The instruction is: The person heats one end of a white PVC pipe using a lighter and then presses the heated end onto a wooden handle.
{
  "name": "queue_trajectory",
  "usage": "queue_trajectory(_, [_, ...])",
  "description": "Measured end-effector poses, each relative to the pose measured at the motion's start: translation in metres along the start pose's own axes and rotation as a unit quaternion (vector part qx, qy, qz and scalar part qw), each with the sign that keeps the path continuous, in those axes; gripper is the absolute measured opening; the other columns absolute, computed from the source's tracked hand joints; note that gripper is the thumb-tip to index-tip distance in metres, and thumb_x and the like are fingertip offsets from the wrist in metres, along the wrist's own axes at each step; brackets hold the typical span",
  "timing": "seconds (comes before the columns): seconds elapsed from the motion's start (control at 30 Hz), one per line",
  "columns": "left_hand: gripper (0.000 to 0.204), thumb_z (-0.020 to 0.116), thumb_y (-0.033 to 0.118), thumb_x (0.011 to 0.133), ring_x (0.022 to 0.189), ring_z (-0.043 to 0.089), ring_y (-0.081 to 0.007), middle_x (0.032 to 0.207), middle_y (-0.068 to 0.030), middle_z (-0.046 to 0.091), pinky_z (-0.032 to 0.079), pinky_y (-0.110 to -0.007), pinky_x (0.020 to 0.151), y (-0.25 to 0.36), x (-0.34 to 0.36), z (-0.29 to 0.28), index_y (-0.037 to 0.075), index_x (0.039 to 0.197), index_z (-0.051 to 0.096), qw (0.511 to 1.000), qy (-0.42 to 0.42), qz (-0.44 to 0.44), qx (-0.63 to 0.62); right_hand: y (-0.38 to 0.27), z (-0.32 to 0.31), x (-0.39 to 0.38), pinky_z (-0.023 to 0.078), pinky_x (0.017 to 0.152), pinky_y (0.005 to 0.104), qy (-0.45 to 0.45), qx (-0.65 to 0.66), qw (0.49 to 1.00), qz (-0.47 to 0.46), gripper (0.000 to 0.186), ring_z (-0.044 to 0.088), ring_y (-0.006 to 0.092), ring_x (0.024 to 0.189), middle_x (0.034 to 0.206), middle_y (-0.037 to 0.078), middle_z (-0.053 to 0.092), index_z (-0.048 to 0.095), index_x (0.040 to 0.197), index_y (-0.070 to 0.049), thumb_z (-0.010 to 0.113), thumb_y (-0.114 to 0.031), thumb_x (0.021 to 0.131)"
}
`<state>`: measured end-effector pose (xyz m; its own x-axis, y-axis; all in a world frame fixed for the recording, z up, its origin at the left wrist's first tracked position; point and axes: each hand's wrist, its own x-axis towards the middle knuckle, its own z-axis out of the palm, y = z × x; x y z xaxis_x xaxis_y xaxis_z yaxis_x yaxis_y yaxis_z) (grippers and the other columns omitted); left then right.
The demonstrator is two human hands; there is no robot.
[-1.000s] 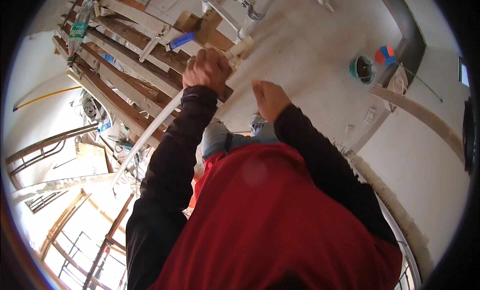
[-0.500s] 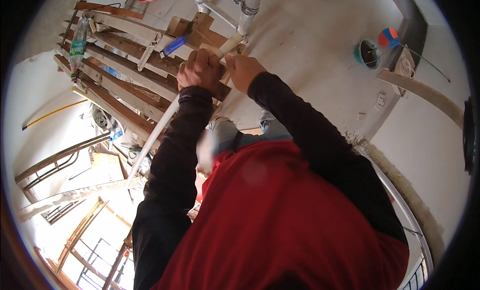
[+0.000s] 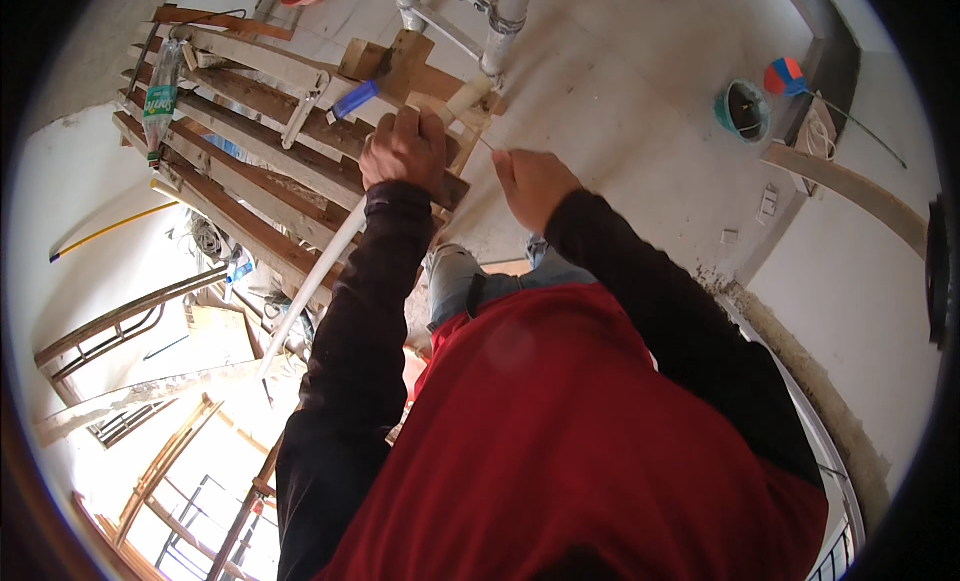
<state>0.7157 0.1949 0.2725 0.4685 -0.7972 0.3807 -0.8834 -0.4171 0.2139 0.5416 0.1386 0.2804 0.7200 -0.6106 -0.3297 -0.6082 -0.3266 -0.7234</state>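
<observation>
My left hand (image 3: 404, 153) is closed around a long white pipe (image 3: 312, 281), just below its far end. The pipe slants from the lower left up past my fist, and its end (image 3: 466, 96) looks yellowish, as if wrapped. To the right, my right hand (image 3: 538, 186) has thumb and fingers pressed together. A thin pale strip (image 3: 484, 141) runs from near the pipe end to those fingertips; its kind is too small to tell. Just beyond my left fist, a blue object (image 3: 353, 100) lies on wooden boards (image 3: 408, 61).
A stack of timber (image 3: 270, 141) spreads to the left, with a clear green-labelled bottle (image 3: 160, 101) on it. A metal frame leg (image 3: 503, 31) stands ahead. Over on the right are a bucket (image 3: 742, 113), a red-and-blue round object (image 3: 783, 76) and a curved board (image 3: 850, 189).
My right hand has moved right and slightly toward me, away from the pipe end and my left hand. A thin strip now shows between. My left hand stays closed on the pipe.
</observation>
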Motion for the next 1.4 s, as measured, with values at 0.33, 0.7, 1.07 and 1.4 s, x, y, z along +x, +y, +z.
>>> queue_trajectory(0.33, [0.021, 0.059, 0.025, 0.084, 0.066, 0.064, -0.0360, 0.073, -0.0124, 0.066, 0.052, -0.047, 0.059, 0.006, -0.009, -0.005, 0.009, 0.071, 0.062, 0.998, -0.034, -0.044, -0.025, 0.002, 0.002, -0.007, 0.047, 0.073, 0.0522, -0.001, 0.029, 0.999, 0.015, 0.046, 0.060, 0.0458, 0.083, 0.082, 0.028, 0.062, 0.061, 0.080, 0.000, 0.037, -0.032, 0.101])
queue_trajectory(0.7, [0.021, 0.060, 0.024, 0.082, 0.063, 0.064, -0.0348, 0.070, -0.0107, 0.064, 0.052, -0.046, 0.057, 0.001, -0.009, -0.005, 0.010, 0.067, 0.060, 0.999, -0.016, -0.033, -0.023, -0.002, 0.008, -0.001, 0.050, 0.074, 0.0525, 0.028, -0.016, 0.999, -0.041, 0.033, 0.064, 0.0420, 0.080, 0.082, 0.024, 0.065, 0.062, 0.087, 0.000, 0.041, -0.023, 0.097])
queue_trajectory(1.07, [0.022, 0.060, 0.023, 0.080, 0.057, 0.063, -0.0344, 0.066, -0.0109, 0.063, 0.053, -0.044, 0.054, 0.006, -0.002, -0.001, 0.010, 0.063, 0.059, 0.999, 0.016, -0.007, -0.032, -0.006, 0.003, 0.008, 0.050, 0.078, 0.0510, 0.024, -0.006, 0.999, -0.032, 0.043, 0.063, 0.0433, 0.085, 0.082, 0.025, 0.065, 0.064, 0.088, 0.000, 0.034, -0.028, 0.101])
queue_trajectory(1.4, [0.027, 0.059, 0.029, 0.081, 0.059, 0.064, -0.0358, 0.065, -0.0124, 0.064, 0.053, -0.047, 0.057, 0.000, -0.001, -0.001, 0.009, 0.064, 0.059, 0.999, -0.007, -0.035, -0.023, 0.009, 0.015, 0.013, 0.049, 0.077, 0.0525, 0.026, 0.006, 0.998, -0.058, 0.036, 0.063, 0.0426, 0.084, 0.086, 0.025, 0.065, 0.063, 0.091, -0.001, 0.040, -0.027, 0.099])
